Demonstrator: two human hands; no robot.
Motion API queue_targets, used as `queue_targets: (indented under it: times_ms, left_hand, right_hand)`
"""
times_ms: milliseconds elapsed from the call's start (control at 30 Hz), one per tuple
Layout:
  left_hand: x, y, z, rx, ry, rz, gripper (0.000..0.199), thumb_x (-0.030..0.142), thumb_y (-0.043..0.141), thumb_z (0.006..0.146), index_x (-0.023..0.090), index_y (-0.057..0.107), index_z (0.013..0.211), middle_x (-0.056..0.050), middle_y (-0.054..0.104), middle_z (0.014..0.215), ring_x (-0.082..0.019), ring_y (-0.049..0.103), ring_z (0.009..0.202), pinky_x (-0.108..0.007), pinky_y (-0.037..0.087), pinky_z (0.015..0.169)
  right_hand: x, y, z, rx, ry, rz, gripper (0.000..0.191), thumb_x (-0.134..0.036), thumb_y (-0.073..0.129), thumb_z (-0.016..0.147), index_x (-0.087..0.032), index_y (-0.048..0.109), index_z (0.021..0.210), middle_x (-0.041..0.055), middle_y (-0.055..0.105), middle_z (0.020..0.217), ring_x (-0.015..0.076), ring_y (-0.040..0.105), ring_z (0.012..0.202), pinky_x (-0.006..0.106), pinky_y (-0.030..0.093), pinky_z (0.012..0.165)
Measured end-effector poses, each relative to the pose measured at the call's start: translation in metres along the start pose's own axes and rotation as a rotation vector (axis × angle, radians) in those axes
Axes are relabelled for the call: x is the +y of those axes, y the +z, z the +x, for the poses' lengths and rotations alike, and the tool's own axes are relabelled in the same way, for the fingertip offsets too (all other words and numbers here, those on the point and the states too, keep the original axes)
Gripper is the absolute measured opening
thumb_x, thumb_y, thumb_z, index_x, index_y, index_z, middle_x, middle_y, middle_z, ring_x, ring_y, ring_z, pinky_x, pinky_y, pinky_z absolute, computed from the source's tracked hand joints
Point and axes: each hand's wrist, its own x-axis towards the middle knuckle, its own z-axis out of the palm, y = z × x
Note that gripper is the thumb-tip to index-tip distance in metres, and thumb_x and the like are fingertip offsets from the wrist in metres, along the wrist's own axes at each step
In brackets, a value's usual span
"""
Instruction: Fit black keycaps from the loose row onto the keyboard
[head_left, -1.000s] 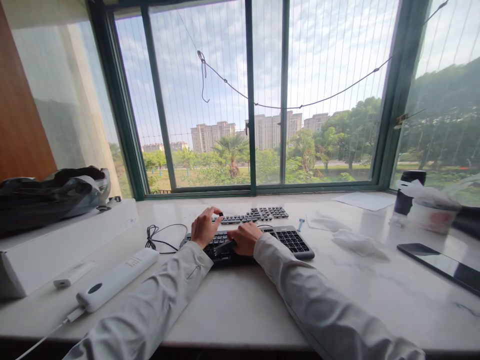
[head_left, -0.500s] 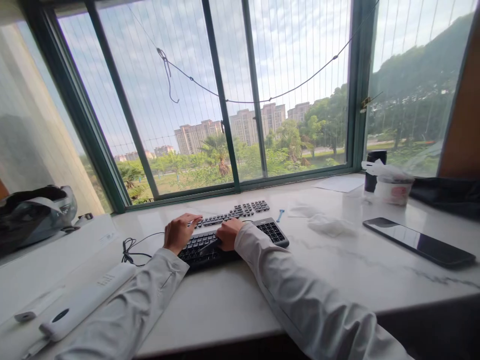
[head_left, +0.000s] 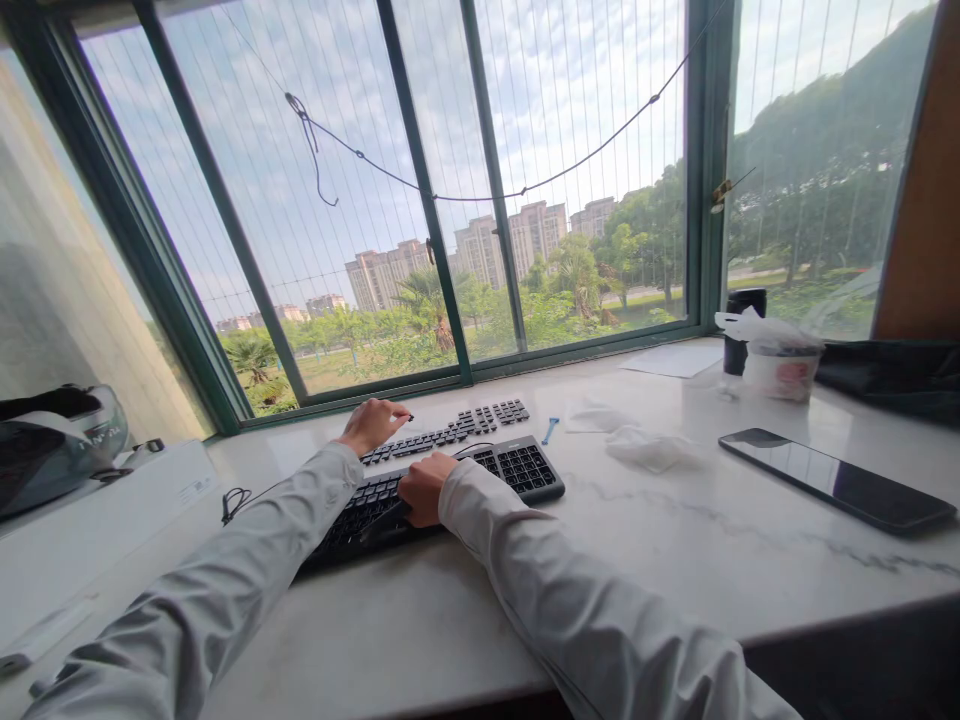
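Observation:
A black keyboard [head_left: 525, 468] lies at an angle on the white marbled table, with part of its key grid bare. Behind it, loose black keycaps [head_left: 491, 415] are laid out in rows. My left hand [head_left: 373, 425] is above the left end of these rows, thumb and fingertips pinching a small black keycap [head_left: 407, 417]. Over the middle of the keyboard, my right hand [head_left: 426, 488] is closed round a dark, slim tool [head_left: 390, 518] that slants down to the left. The tool's tip is hard to make out against the keys.
A small blue tool [head_left: 551, 430] and crumpled clear plastic [head_left: 651, 447] lie right of the keyboard. Farther right are a phone [head_left: 832, 478], a bagged tub [head_left: 782, 370] and a dark cup [head_left: 736, 355]. A white box [head_left: 161, 490] and a helmet [head_left: 64, 440] are at left.
My left hand has moved up and away from the keyboard toward the keycap rows, with a keycap now visible in its fingertips. My right hand has shifted slightly left. The camera view has shifted.

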Motion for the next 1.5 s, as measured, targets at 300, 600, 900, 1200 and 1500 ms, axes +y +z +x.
queue_targets:
  times_ms: [300,600,900,1200,1500]
  left_hand:
    - [0.024,0.040,0.053,-0.147,0.021,0.006,0.024,0.045,0.060,0.077,0.030,0.076,0.085,-0.002,0.073,0.091,-0.022,0.065,0.092,-0.026,0.045,0.082]
    - [0.025,0.067,0.067,-0.221,0.055,-0.005,0.023,0.043,0.061,0.072,0.029,0.076,0.082,-0.003,0.074,0.087,-0.020,0.065,0.088,-0.024,0.045,0.075]
    - [0.023,0.076,0.066,-0.207,0.076,-0.039,0.021,0.042,0.061,0.074,0.030,0.075,0.081,-0.002,0.074,0.088,-0.020,0.065,0.087,-0.025,0.044,0.075]
    - [0.018,0.078,0.068,-0.215,0.054,-0.056,0.023,0.042,0.057,0.077,0.032,0.075,0.085,-0.001,0.073,0.094,-0.020,0.064,0.093,-0.023,0.045,0.077]
    - [0.007,0.095,0.074,-0.262,0.029,-0.042,0.029,0.043,0.049,0.083,0.033,0.072,0.098,-0.002,0.069,0.108,-0.021,0.062,0.099,-0.024,0.044,0.075]
  right_hand:
    - [0.001,0.004,0.001,0.006,0.004,0.040,0.035,-0.045,0.056,0.074,-0.016,0.070,0.086,0.0152,0.070,0.086,0.0285,0.067,0.077,0.040,0.051,0.064]
    - [0.003,0.005,0.002,0.034,-0.012,0.049,0.034,-0.045,0.053,0.075,-0.016,0.070,0.083,0.0130,0.070,0.082,0.0282,0.066,0.074,0.040,0.052,0.061]
    - [0.003,0.005,0.002,0.020,-0.023,0.036,0.033,-0.045,0.053,0.075,-0.017,0.070,0.082,0.0135,0.070,0.083,0.0276,0.066,0.074,0.040,0.051,0.063]
    - [0.004,0.007,0.001,0.048,-0.037,0.048,0.032,-0.043,0.054,0.076,-0.016,0.070,0.083,0.0136,0.070,0.082,0.0275,0.066,0.073,0.041,0.052,0.063]
    - [0.004,0.008,0.003,0.021,-0.027,0.050,0.034,-0.044,0.055,0.075,-0.016,0.070,0.087,0.0141,0.070,0.086,0.0272,0.066,0.077,0.039,0.052,0.065]
